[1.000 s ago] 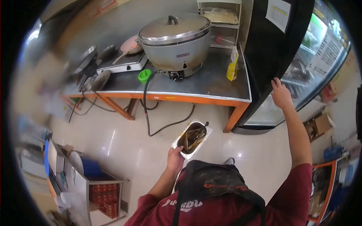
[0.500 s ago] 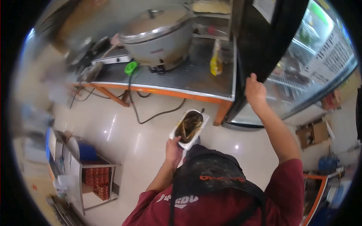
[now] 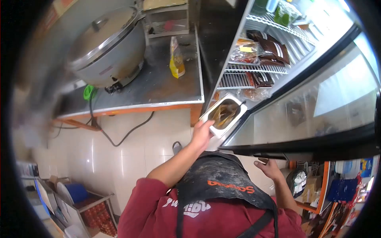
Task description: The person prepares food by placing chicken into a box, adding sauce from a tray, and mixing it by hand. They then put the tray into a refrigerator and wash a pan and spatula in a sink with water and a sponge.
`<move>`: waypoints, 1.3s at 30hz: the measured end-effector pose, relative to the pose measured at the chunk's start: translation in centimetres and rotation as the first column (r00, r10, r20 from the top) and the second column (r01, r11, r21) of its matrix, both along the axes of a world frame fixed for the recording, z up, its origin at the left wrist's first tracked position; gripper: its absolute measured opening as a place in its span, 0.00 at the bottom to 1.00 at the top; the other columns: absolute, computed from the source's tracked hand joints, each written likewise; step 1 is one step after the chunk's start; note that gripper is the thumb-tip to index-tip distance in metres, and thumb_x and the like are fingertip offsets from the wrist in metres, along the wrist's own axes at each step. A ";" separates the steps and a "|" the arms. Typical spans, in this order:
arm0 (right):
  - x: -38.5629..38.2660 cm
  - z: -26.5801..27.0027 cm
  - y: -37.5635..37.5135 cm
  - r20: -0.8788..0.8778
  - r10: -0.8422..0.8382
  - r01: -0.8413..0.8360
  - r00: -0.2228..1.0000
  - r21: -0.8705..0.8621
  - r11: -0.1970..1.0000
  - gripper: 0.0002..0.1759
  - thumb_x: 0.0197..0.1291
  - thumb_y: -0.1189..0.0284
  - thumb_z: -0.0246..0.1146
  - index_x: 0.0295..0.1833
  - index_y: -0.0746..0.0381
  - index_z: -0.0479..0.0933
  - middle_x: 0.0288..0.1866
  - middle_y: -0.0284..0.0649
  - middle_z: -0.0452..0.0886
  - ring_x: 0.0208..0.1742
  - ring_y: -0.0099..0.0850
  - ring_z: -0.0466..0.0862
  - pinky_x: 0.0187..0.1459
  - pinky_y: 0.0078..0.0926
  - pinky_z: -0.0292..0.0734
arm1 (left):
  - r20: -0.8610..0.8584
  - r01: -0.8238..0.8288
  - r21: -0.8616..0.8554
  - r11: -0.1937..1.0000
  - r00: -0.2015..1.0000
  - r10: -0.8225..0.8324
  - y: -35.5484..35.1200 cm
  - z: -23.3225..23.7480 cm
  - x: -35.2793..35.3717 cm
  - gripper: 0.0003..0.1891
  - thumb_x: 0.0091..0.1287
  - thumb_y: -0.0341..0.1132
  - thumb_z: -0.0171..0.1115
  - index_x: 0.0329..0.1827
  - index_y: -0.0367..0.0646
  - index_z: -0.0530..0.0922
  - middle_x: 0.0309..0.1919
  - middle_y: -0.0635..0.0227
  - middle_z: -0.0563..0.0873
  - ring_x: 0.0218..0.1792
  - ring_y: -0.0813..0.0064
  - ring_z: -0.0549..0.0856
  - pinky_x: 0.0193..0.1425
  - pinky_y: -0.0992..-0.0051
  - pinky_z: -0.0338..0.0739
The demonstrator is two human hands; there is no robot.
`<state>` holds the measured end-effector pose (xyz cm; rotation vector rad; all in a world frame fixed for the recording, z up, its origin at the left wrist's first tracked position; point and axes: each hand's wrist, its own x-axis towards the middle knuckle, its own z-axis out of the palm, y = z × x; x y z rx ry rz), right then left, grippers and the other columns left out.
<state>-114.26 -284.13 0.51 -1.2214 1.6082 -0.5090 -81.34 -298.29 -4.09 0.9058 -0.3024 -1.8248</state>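
Note:
My left hand [image 3: 202, 135] grips the near end of a small rectangular food pan [image 3: 219, 131], thumb over its rim. Brown contents [image 3: 225, 113] lie in the pan, and a dark handle tip sticks out at its far right corner. The pan is held at the opening of an upright fridge, below the wire shelves [image 3: 238, 80]. The fridge's glass door [image 3: 293, 115] stands swung out to the right. Below the door's edge, my right hand [image 3: 270, 168] is empty with its fingers apart.
Dark packed bags [image 3: 274, 49] and other wrapped food sit on the fridge shelves. To the left, a table [image 3: 158, 93] bears a large rice cooker [image 3: 111, 49] and a yellow pouch [image 3: 176, 65]. A black cable [image 3: 119, 142] hangs beneath. Egg trays [image 3: 97, 218] fill a rack at lower left.
The fridge door has swung wide open, and my right hand has left its edge and dropped lower. My left hand has brought the pan to the fridge opening. The view has turned right.

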 end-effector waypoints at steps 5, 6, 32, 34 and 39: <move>-2.1 -2.4 4.5 0.171 -0.388 0.416 0.906 -0.174 0.893 0.62 0.57 0.71 0.75 0.86 0.52 0.36 0.79 0.58 0.61 0.72 0.42 0.72 0.72 0.40 0.68 | -0.195 -0.052 0.049 0.997 0.979 0.061 -12.2 -5.5 -11.3 0.15 0.70 0.29 0.60 0.58 0.38 0.76 0.47 0.59 0.87 0.45 0.62 0.88 0.50 0.57 0.86; -2.8 -1.7 4.9 0.157 -0.397 0.421 0.904 -0.178 0.889 0.62 0.57 0.71 0.75 0.86 0.52 0.38 0.79 0.60 0.61 0.72 0.42 0.72 0.72 0.40 0.68 | -0.208 -0.072 0.049 0.996 0.975 0.081 -14.1 -5.9 -13.2 0.15 0.70 0.29 0.59 0.59 0.40 0.77 0.47 0.60 0.87 0.45 0.63 0.88 0.50 0.58 0.86; 8.2 -1.6 -0.5 -0.088 -0.482 0.481 0.872 -0.032 0.876 0.50 0.65 0.60 0.70 0.84 0.54 0.48 0.62 0.47 0.78 0.52 0.34 0.85 0.41 0.28 0.82 | 0.374 0.607 0.001 0.794 0.737 -0.563 -1.4 -16.0 7.6 0.33 0.67 0.69 0.61 0.52 0.44 0.80 0.38 0.70 0.84 0.36 0.78 0.84 0.37 0.75 0.81; 8.8 -4.1 -2.5 -0.121 -0.376 0.382 0.919 0.028 0.924 0.50 0.65 0.57 0.70 0.83 0.57 0.49 0.63 0.47 0.78 0.50 0.37 0.86 0.41 0.33 0.83 | 0.495 0.444 0.212 0.870 0.719 -0.488 5.2 -18.8 18.6 0.38 0.64 0.72 0.61 0.54 0.42 0.81 0.40 0.69 0.84 0.35 0.76 0.84 0.35 0.75 0.80; 19.5 -8.5 -7.7 -0.349 0.083 0.121 0.934 0.525 0.842 0.46 0.58 0.39 0.67 0.66 0.67 0.71 0.59 0.52 0.79 0.46 0.44 0.86 0.40 0.41 0.82 | 0.515 -0.202 0.474 0.857 0.853 -0.084 21.3 -16.8 43.8 0.38 0.69 0.65 0.60 0.64 0.37 0.72 0.52 0.57 0.83 0.46 0.66 0.83 0.50 0.65 0.80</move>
